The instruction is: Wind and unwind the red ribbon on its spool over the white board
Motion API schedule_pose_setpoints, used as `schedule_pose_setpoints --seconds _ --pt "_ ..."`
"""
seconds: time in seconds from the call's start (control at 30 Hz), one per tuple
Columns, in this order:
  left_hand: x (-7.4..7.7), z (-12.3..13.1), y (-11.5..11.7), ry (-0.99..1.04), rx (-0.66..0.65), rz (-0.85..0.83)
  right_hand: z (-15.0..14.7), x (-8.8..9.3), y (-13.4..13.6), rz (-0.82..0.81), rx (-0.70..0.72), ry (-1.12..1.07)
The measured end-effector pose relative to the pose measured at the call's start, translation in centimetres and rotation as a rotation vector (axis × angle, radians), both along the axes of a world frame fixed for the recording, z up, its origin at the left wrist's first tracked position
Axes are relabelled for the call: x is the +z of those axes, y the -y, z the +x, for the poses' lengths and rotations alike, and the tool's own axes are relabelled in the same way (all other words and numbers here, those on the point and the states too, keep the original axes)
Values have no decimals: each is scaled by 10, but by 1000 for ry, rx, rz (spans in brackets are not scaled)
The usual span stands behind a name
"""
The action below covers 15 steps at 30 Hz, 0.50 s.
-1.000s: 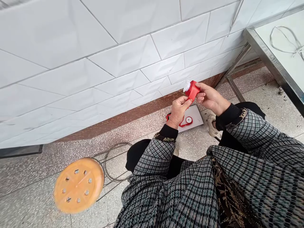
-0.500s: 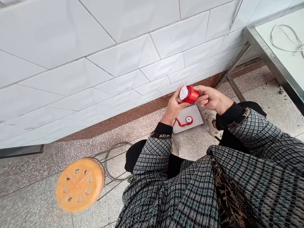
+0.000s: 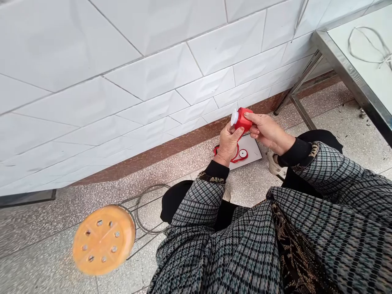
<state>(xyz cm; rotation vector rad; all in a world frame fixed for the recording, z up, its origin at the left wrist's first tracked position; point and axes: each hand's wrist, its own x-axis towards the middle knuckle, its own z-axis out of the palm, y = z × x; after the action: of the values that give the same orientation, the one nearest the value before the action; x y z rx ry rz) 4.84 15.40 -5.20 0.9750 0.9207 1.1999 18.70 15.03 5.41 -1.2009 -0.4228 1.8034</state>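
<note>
A white-ended spool of red ribbon (image 3: 242, 117) is held up between my two hands. My left hand (image 3: 228, 143) grips it from the left and below, near its white end. The thumb and fingers of my right hand (image 3: 269, 130) are closed on the spool's right side, touching the red ribbon. Below my hands, a small red ribbon roll (image 3: 243, 154) with a white centre lies on a pale flat board or box (image 3: 252, 148). A loose strip of red ribbon runs by my left wrist, which partly hides it.
An orange round stool (image 3: 104, 240) with metal legs lies tipped on the speckled floor at the left. White tiled wall (image 3: 165, 102) rises ahead. At the right stands a metal-framed table (image 3: 352, 73) with a loop of thin cable (image 3: 369, 45) on it.
The spool has turned, so its white end now shows edge-on. My right thumb has come onto the ribbon. More loose red ribbon shows beside my left wrist.
</note>
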Motion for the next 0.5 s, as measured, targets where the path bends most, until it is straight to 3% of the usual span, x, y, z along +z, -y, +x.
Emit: schedule_pose_setpoints --seconds 0.13,0.27,0.5 --pt "3 1 0 -21 -46 -50 13 1 -14 -47 -46 -44" --pt "11 -12 -6 -60 -96 -50 24 1 -24 -132 65 -108" --pt "20 -25 -9 -213 -49 60 26 -2 -26 -223 19 -193"
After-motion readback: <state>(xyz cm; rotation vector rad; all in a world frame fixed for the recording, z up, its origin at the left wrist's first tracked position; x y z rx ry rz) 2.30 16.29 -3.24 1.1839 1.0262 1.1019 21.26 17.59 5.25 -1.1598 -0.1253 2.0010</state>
